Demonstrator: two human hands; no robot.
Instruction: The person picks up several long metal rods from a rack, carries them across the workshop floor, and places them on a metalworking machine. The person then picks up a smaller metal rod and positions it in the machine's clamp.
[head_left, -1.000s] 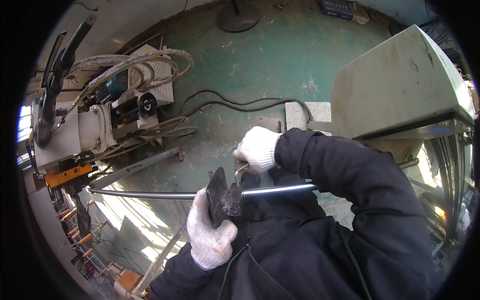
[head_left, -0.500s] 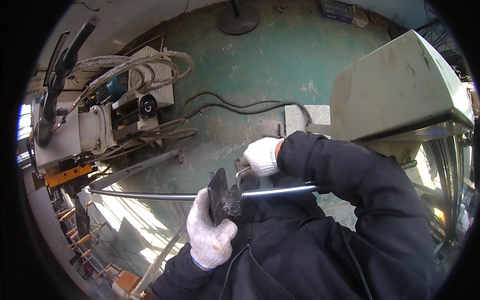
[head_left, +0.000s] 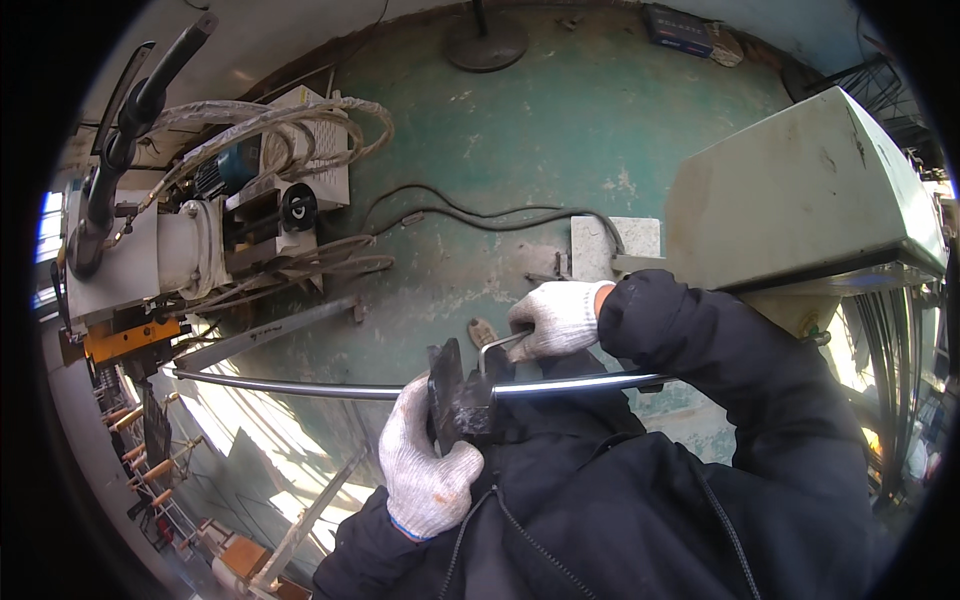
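Note:
A dark metal block with an upright plate (head_left: pixel 468 408) sits around a long shiny metal rod (head_left: pixel 290 388) that crosses in front of my body. My left hand (head_left: pixel 428 470), in a white knit glove, grips the block from its left and near side, thumb below and fingers partly hidden behind the plate. Gloved the same way, my right hand (head_left: pixel 560 318) is closed on the long arm of a bent hex key (head_left: pixel 485 352). The key's short end points down into the top of the block; its tip is hidden.
At left stands a machine (head_left: pixel 180 255) with hoses and an orange part (head_left: pixel 130 340). A large grey-green metal cabinet (head_left: pixel 800 190) is at right. Black cable (head_left: pixel 470 218) snakes over the green floor to a pale plate (head_left: pixel 640 235). A round stand base (head_left: pixel 485 45) is at the far side.
My right hand has moved right, swinging the hex key's long arm rightward with it. My left hand keeps its hold on the block. The whole view has shifted slightly.

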